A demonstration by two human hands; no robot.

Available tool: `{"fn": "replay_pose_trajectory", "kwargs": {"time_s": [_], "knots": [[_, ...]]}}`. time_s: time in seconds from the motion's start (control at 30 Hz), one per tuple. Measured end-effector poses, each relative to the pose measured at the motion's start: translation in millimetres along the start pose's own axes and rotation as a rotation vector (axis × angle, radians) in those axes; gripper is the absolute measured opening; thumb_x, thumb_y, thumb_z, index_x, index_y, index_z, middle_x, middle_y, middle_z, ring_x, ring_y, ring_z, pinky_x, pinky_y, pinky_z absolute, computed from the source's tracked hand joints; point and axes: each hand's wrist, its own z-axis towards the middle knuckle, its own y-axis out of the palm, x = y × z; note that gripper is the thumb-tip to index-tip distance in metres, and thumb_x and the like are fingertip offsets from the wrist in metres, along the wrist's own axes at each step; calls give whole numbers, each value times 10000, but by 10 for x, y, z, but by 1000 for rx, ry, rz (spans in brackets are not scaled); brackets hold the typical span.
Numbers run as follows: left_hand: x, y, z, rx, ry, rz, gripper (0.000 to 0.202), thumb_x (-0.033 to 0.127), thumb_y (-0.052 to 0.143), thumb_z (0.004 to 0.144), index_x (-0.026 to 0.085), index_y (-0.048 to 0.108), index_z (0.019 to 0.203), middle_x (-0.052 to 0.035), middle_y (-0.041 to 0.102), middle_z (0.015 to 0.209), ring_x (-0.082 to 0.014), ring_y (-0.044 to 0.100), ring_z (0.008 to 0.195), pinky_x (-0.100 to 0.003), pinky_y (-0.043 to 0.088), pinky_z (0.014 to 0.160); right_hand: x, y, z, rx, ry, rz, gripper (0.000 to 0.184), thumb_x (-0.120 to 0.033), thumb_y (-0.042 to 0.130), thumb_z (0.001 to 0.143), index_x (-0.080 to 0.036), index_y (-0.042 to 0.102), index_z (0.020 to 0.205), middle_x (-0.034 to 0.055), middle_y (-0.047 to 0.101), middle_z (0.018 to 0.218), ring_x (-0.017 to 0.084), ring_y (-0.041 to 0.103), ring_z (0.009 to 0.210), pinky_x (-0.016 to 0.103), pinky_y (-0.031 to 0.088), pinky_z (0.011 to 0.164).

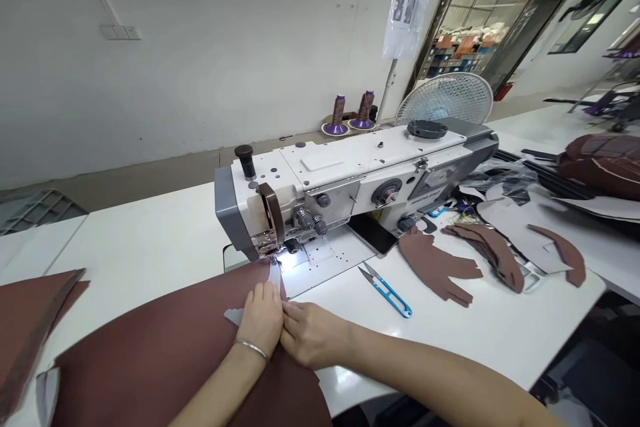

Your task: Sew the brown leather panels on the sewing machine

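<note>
A large brown leather-like panel [165, 340] lies on the table with its far tip under the needle area of a sewing machine [320, 180]. On top of it is a thin grey piece [234, 315], partly covered by my left hand. My left hand [261, 317], with a silver bangle at the wrist, presses down on the grey piece, fingers bent and close together. Beside it, touching, my right hand [313, 335] pinches the panel's right edge; its fingertips are partly hidden. Light from the machine falls just beyond my fingers.
Blue thread snips [395, 297] lie open-bladed right of my hands. A phone [374, 233] rests by the machine. Brown cut pieces [440, 263] spread at right. Another brown panel [30, 327] is at left. Thread cones [339, 113] and a fan [445, 99] stand behind.
</note>
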Motion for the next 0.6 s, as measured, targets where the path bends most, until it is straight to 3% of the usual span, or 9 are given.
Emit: {"fn": "replay_pose_trajectory", "kwargs": {"time_s": [0.2, 0.4, 0.6], "knots": [[-40, 106, 54, 123, 49, -5, 272, 19, 482, 801, 41, 657, 1008, -92, 550, 768, -209, 488, 711, -321, 430, 620, 70, 60, 10, 71, 44, -24, 178, -107, 445, 867, -101, 591, 765, 133, 634, 768, 217, 570, 711, 363, 499, 737], [-56, 185, 133, 92, 30, 0, 313, 10, 431, 818, 66, 643, 1042, -92, 566, 786, -210, 503, 731, -323, 458, 649, 163, 132, 19, 74, 36, -83, 172, -98, 443, 883, -67, 607, 841, 177, 652, 862, 222, 605, 772, 406, 469, 888], [-191, 98, 203, -33, 41, -111, 330, 32, 410, 843, 103, 643, 1065, -110, 607, 866, -221, 546, 806, -336, 485, 730, 207, 129, 27, 36, 45, -85, 169, -110, 459, 898, -47, 615, 888, 189, 654, 920, 240, 621, 853, 405, 470, 916]]}}
